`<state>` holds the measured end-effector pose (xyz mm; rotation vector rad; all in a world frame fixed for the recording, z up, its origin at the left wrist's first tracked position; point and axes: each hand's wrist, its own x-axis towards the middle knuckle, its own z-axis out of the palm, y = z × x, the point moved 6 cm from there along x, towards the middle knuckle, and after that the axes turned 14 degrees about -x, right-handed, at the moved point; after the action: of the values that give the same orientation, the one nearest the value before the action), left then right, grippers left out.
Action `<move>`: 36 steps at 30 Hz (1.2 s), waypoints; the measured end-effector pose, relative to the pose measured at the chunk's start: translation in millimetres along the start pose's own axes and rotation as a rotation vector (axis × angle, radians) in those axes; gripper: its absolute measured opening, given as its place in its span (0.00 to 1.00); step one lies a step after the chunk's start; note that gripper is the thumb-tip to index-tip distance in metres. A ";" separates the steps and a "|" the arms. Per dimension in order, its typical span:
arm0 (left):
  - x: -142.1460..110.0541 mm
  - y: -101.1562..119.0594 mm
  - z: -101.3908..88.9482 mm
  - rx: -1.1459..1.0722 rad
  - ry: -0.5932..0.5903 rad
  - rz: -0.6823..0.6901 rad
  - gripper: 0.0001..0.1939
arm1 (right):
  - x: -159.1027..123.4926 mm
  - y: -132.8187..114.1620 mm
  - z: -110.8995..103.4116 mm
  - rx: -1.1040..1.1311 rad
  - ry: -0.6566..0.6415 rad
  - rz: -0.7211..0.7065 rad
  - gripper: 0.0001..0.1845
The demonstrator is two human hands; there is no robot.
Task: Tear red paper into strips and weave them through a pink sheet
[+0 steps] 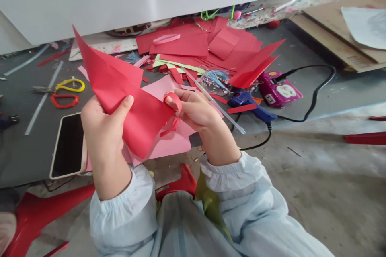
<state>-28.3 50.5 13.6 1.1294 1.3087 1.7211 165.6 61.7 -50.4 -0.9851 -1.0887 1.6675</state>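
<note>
My left hand (107,124) grips a red sheet of folded paper (144,114), thumb on top and the other fingers behind it. One pointed corner of the sheet rises toward the upper left. My right hand (196,110) pinches a narrow, curled red paper strip (177,106) at the sheet's right corner. Whether the strip is joined to the sheet, I cannot tell. Pink paper (171,146) lies on the table below both hands. Beside my left hand rests a phone (68,144) with a dark screen.
Scissors (68,92) with yellow and orange handles lie at left. Red paper sheets (183,42) are heaped at the back. A blue glue gun (253,102) and a purple power adapter (279,88) with black cords sit at right, near cardboard (331,44).
</note>
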 end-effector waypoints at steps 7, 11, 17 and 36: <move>2.8 -3.3 -2.5 -0.029 0.014 0.017 0.16 | -0.6 1.7 -2.9 0.010 0.020 0.016 0.25; 3.8 -0.7 -4.2 -0.011 0.021 0.043 0.16 | -1.1 7.2 -4.0 -0.011 -0.058 0.097 0.26; 3.7 0.9 -4.4 -0.023 0.017 0.024 0.15 | -1.7 6.2 -7.6 -0.105 -0.053 0.074 0.22; 5.7 1.3 -3.9 -0.045 0.016 0.077 0.15 | -4.4 -2.0 -5.5 -0.063 0.043 -0.019 0.26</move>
<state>-34.0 53.8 15.7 1.1560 1.2441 1.8095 172.5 59.3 -49.5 -1.0435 -1.1248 1.5982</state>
